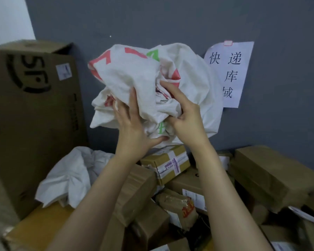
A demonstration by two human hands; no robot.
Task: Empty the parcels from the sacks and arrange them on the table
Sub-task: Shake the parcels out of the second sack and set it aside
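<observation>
A crumpled white woven sack with red and green print is held up in front of the grey wall. My left hand grips its lower left folds, thumb under the bundle. My right hand pinches the folds at its middle, fingers curled into the cloth. Below the sack lies a heap of brown cardboard parcels: a taped box, a long box at the right, and a wrapped packet with red print. A second white sack lies crumpled at the lower left.
A tall cardboard carton with a black logo stands at the left against the wall. A paper sign with black characters hangs on the wall to the right of the sack. Parcels crowd the whole lower right.
</observation>
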